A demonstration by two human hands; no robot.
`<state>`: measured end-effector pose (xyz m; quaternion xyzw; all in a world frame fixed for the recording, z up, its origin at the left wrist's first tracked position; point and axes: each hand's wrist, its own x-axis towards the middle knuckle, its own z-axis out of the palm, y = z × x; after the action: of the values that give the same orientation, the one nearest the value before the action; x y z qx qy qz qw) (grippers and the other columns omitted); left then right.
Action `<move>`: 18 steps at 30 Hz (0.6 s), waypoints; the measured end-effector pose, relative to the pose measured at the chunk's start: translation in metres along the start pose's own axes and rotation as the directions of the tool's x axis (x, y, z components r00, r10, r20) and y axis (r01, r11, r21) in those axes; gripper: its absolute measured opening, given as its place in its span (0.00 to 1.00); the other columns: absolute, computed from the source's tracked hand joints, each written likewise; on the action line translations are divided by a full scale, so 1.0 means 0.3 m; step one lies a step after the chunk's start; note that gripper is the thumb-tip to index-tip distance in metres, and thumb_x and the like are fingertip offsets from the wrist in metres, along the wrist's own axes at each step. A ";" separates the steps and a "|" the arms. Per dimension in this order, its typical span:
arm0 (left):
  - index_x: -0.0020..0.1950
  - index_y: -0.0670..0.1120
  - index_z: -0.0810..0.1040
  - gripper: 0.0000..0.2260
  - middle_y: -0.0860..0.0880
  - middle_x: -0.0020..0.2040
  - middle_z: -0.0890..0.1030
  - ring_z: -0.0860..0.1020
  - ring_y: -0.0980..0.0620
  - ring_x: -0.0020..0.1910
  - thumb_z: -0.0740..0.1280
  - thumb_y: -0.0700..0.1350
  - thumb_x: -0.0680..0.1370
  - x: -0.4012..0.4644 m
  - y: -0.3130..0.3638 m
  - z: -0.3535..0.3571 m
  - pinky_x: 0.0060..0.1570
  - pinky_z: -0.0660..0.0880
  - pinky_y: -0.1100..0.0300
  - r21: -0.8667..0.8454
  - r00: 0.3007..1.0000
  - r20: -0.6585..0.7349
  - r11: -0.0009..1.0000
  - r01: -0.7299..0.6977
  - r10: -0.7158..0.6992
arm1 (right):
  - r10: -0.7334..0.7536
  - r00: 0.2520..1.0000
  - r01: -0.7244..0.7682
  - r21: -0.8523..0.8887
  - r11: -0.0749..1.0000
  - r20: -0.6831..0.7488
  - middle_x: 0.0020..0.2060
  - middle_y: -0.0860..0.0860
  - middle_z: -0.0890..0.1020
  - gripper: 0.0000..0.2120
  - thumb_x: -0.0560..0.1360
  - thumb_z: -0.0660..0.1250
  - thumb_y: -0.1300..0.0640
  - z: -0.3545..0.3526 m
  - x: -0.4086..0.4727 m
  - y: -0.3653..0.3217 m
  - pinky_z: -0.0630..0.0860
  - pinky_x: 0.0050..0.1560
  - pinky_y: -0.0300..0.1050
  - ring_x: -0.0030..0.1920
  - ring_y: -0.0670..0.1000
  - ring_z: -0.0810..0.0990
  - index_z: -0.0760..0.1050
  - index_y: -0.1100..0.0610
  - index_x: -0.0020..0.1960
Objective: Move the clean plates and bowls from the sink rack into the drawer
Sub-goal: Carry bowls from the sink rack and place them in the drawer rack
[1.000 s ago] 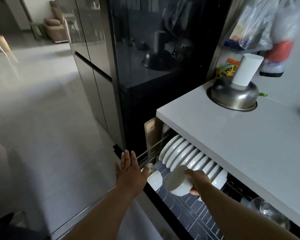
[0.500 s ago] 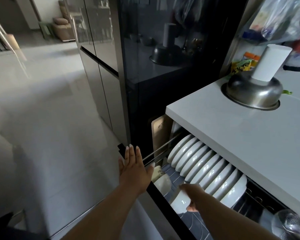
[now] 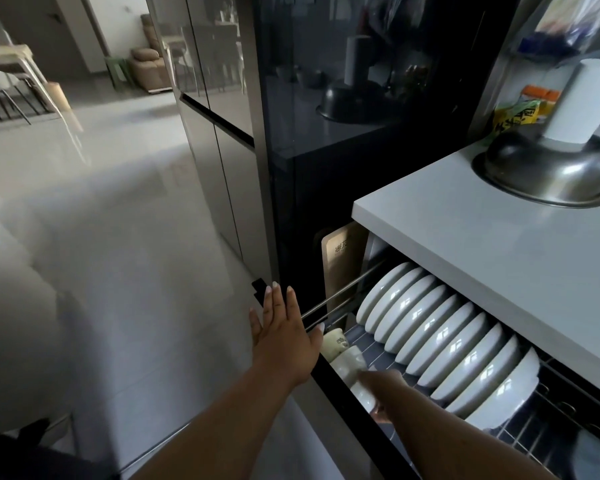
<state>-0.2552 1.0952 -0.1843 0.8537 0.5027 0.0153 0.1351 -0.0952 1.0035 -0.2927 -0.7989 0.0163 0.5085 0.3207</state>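
Your left hand (image 3: 284, 336) lay flat with straight fingers on the top edge of the pulled-out drawer (image 3: 343, 396), holding nothing. Your right hand (image 3: 383, 393) reached down into the drawer and gripped a small white bowl (image 3: 362, 393) low at the front, close to the drawer's dark front wall. Your fingers were curled round the bowl's near side. Just beyond it sat another small white bowl (image 3: 347, 362) and a little cream cup (image 3: 335, 339). A long row of white plates (image 3: 440, 334) stood on edge in the wire rack (image 3: 548, 427) behind them, leaning one on the next. Above the drawer was the white counter (image 3: 482, 244). A steel bowl (image 3: 548, 174) sat upside down on it with a white roll (image 3: 582, 105) on top.
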 end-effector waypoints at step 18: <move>0.78 0.44 0.38 0.35 0.44 0.79 0.39 0.36 0.48 0.77 0.47 0.62 0.81 -0.048 0.087 -0.120 0.74 0.35 0.46 -0.047 0.997 0.077 0.999 -0.024 0.027 | -0.507 0.854 0.443 -0.344 0.828 -0.119 0.36 0.52 0.80 0.17 0.79 0.61 0.46 -0.091 -0.291 -0.251 0.74 0.35 0.40 0.33 0.47 0.78 0.76 0.61 0.50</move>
<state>-0.2460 1.0785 -0.1418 0.8567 0.4857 -0.0047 0.1739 -0.0888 1.0227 -0.1760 -0.8651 -0.2296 0.3233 0.3071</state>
